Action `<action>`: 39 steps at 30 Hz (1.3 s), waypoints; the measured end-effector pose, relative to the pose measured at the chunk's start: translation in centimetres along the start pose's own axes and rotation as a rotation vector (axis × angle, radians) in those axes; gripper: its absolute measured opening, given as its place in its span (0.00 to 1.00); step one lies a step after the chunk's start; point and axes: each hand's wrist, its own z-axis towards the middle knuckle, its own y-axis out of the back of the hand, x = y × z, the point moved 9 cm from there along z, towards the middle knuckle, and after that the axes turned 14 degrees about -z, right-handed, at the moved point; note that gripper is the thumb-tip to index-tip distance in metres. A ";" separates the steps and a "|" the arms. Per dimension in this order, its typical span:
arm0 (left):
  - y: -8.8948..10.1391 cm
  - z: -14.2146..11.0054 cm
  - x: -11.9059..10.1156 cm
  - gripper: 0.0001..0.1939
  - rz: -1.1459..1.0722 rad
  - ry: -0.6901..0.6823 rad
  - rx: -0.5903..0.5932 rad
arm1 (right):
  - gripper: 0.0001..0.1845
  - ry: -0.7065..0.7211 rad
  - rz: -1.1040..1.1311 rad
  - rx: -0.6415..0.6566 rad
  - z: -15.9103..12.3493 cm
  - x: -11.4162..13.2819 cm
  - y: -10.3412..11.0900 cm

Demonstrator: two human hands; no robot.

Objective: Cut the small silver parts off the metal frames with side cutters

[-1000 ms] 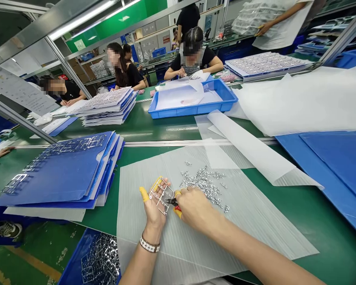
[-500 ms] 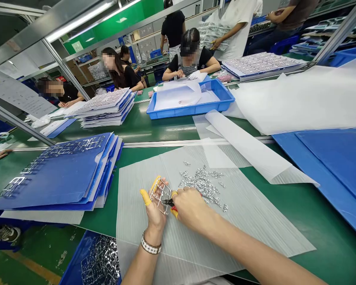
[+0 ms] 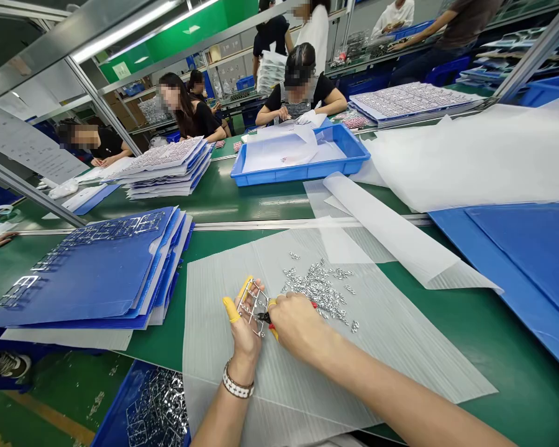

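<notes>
The silvery metal frame (image 3: 253,308) is just below the middle of the picture, cradled tilted across the left hand (image 3: 245,337); that hand is open, its thumb standing apart from the fingers behind the frame. The right hand (image 3: 302,320) has its fingers curled tightly around the pliers (image 3: 263,317), whose dark tip meets the frame's right side. Just up and right, a loose pile of small silvery pieces (image 3: 319,288) lies on the translucent sheet (image 3: 223,372), looking the same as half a second ago. At the upper centre, the clear trays (image 3: 271,73) now show left of the seated person (image 3: 302,87); before, they were to the right. The right hand hides most of the pliers' red handles, and whether the tips are closed is too small to tell. The blue bin (image 3: 114,406) of metal frames is cut off at the lower left edge.
</notes>
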 end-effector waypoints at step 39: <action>-1.5 -0.4 -1.3 0.39 0.052 -0.046 0.107 | 0.04 -0.112 0.113 -0.029 0.3 -4.0 -0.3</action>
